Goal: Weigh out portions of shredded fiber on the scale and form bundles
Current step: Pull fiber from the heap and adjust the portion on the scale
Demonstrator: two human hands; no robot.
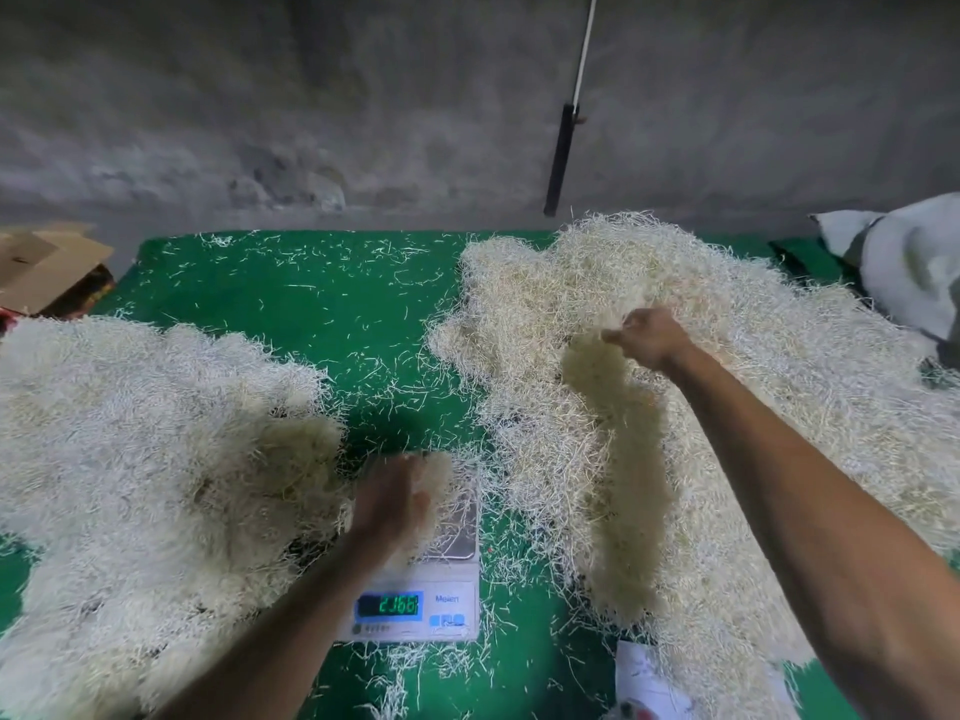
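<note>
Clearly, the right hand [649, 335] is gripping a long hank of fiber [618, 459] above the right heap [779, 356], while the left hand [395, 504], grip blurred beyond telling, is hovering over the scale [447, 595] between 2 heaps, keeping weighing close.

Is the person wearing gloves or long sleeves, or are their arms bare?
No gloves and no sleeves show. The left hand and the right hand are both bare, and so are both forearms as far as the picture shows. I see no watch, ring or bracelet on either. The left hand is blurred, so small details there are hard to make out.
</note>
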